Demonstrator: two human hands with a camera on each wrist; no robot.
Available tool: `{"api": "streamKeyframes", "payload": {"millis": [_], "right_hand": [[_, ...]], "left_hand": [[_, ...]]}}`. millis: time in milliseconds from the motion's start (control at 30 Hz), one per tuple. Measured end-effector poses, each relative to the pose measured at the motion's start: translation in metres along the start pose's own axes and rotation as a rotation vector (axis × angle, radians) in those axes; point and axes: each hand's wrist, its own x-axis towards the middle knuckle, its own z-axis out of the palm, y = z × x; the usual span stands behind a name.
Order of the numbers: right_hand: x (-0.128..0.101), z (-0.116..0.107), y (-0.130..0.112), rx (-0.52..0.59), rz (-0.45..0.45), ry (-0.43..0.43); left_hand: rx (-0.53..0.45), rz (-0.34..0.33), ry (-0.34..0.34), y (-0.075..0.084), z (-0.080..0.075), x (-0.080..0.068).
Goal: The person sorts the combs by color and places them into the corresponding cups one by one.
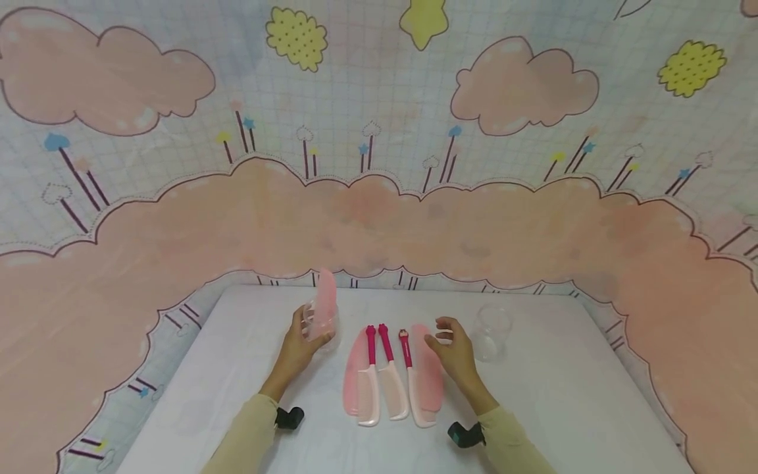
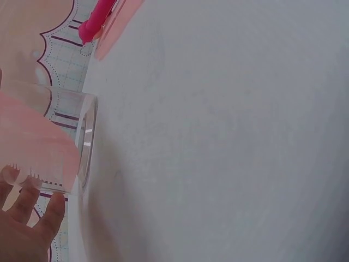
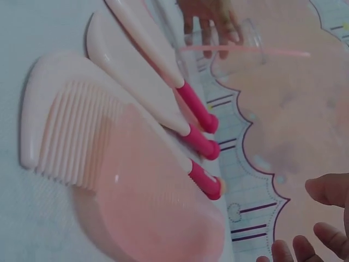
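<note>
Looking down from the head camera, the left hand [image 1: 298, 347] curls around a clear plastic cup [image 1: 320, 327] standing on the left of the white table [image 1: 568, 395], with a translucent pink comb cover [image 1: 325, 304] upright inside it and poking above the rim. To the right, three combs [image 1: 386, 382] with magenta handles lie side by side, handles pointing far, flanked by two more pink covers [image 1: 431, 368]; the right hand [image 1: 454, 352] hovers just beside the rightmost one, fingers loosely spread and holding nothing. A second clear cup [image 1: 491, 329] stands farther right, apart from that hand. From the left wrist, the fingertips [image 2: 52, 210] press on the cup's wall [image 2: 87, 136], and the pink cover [image 2: 32, 147] shows through it; the cup looks thin, light and smooth, so it would likely slip or dent under a hard squeeze, and a wrap round the middle of the wall seems safest. From the right wrist, the nearest comb [image 3: 71, 131] lies partly under a pink cover [image 3: 158, 218], the fingertips [image 3: 327, 188] clear of both. The combs seem stiff, light plastic with fine teeth, best taken by the handle or spine; the covers look thin and flexible, best pinched by an edge.
</note>
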Motion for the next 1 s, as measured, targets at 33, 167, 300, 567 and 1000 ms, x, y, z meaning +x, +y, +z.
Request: {"api": "streamKeyframes", "payload": {"millis": [33,167,300,567,1000], "right_hand": [[-0.001,0.000,0.001,-0.004,0.004,-0.001],[-0.003,-0.001,0.004,-0.021,0.022,-0.001],[-0.005,0.000,0.007,-0.056,0.047,-0.010],[-0.007,0.000,0.016,-0.100,0.084,-0.051],[-0.005,0.004,0.024,-0.141,0.175,-0.095]], "left_hand": [[0.000,0.004,0.000,0.000,0.000,0.000],[-0.003,0.012,-0.004,-0.001,0.001,0.002],[0.002,0.020,-0.001,-0.002,0.000,0.003],[0.010,0.017,0.014,-0.003,0.001,-0.001],[0.018,0.016,0.006,-0.004,0.000,-0.003]]}}
